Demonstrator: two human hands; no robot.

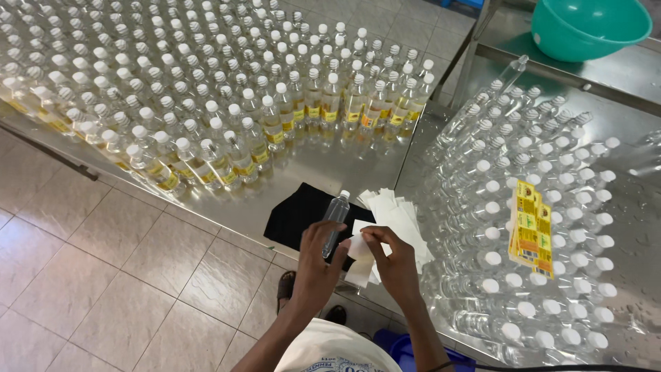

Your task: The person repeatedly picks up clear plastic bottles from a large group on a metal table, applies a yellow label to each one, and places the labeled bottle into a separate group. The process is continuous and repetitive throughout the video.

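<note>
My left hand (318, 258) was wrapped tight round a small clear plastic bottle with a white cap (336, 215). The bottle stood tilted, cap up toward 12 o'clock, right over a black cloth (296, 213) on the shiny steel table (330, 165). My right hand (394, 260) sat at 3 o'clock from the bottle, thumb & fingers pinched shut on a white paper strip (359, 249). The strip touched the bottle's side.

Just past my right hand, at 1 o'clock, lay a messy pile of white paper backings (399, 217). Far off at 3 o'clock was a strip of yellow stickers (532, 231), lying on top of a big heap of clear bottles with white caps, lying on their sides (523, 207). At 11 o'clock stood lots & lots of upright bottles w/ yellow labels (206, 103), rows of them. Way up at 1 o'clock sat a green plastic bowl (589, 27). Below me was a tan tile floor (103, 275), and my dark sandal (286, 286) showed at 7 o'clock.
</note>
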